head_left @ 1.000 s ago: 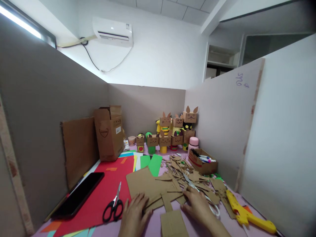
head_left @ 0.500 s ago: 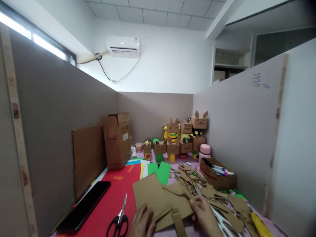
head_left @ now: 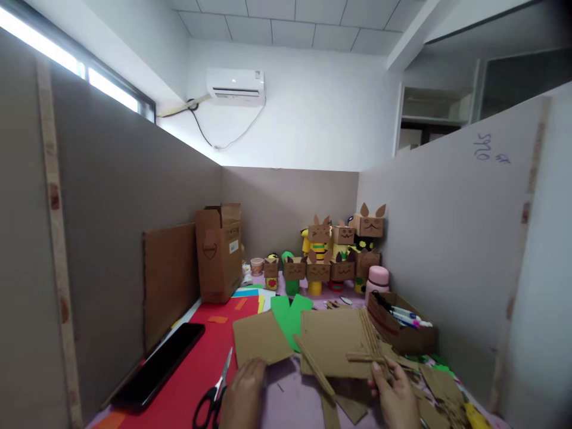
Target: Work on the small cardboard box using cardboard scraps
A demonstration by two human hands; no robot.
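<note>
View: head camera, looking forward and down over the desk (head_left: 290, 405), with only the lower part showing the hands.

Right hand: the right hand (head_left: 395, 396) is at the lower right, fingers closed in a pinch on the near right edge of a large cardboard sheet (head_left: 333, 342), together with some thin cardboard strips (head_left: 369, 339) that lie on it.

Cardboard sheet: it is lifted and tilted, the far edge higher than the near edge. It is in front of the right hand and extends to the left of it, toward the middle of the desk.

Long strip: one long cardboard strip (head_left: 315, 369) runs diagonally below the sheet, from upper left to lower right; its long axis points toward the space between the two hands.

Left hand: the left hand (head_left: 243, 396) is at the lower centre, fingers bent down onto the near edge of a smaller cardboard piece (head_left: 259, 338). I cannot tell if it presses or only touches.

Which hand is nearer: the right hand holds the large sheet; the left hand is apart from it, on the other side of the long strip.

Beside the left hand: black-handled scissors (head_left: 214, 399) lie just to its left on a red paper sheet (head_left: 192, 369), blades pointing away.

Further away: a dark phone (head_left: 161, 363), a tall brown box (head_left: 221, 253), a small box with markers (head_left: 402, 325), cardboard figures (head_left: 333, 250) at the back wall.
</note>
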